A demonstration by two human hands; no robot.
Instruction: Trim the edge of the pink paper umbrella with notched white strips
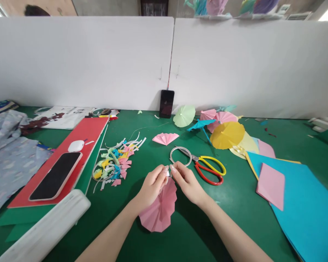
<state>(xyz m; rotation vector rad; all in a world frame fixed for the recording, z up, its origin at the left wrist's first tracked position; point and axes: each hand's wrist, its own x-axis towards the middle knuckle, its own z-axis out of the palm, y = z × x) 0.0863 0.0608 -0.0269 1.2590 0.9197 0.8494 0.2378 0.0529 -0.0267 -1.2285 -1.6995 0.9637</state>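
Note:
A pink pleated paper fan hangs below my hands over the green table. My left hand grips the fan's top, fingers closed round it. My right hand pinches a small white strip at the same spot, fingertips touching the left hand's. A roll of clear tape lies just beyond my hands, beside scissors with one yellow and one red handle. A second pink folded fan lies further back.
Paper scraps pile left of centre. A phone rests on a red board; a white case lies near the front. Paper umbrellas and blue and pink sheets fill the right. Another phone leans on the white partition.

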